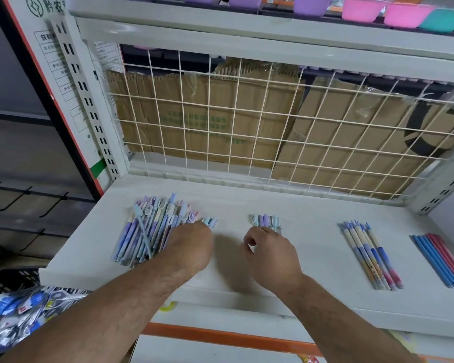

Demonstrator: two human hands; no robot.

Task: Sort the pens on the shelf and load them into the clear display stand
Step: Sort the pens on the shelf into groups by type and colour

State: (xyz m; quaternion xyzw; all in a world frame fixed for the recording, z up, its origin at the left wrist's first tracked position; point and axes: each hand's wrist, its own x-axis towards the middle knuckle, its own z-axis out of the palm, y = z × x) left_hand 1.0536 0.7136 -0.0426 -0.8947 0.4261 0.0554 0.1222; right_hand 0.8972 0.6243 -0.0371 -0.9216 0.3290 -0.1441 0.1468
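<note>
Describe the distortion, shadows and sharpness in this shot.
Head view: the wide-angle lens bows the wire grid and the shelf; a soft shadow lies between the left hand and right hand; the big pen pile looks sharp, the corners smeared.

Left hand palm down, fingers hidden; right hand loosely curled.

Bare shelf strip between the small pen cluster and the striped pens, wire grid close behind.
</note>
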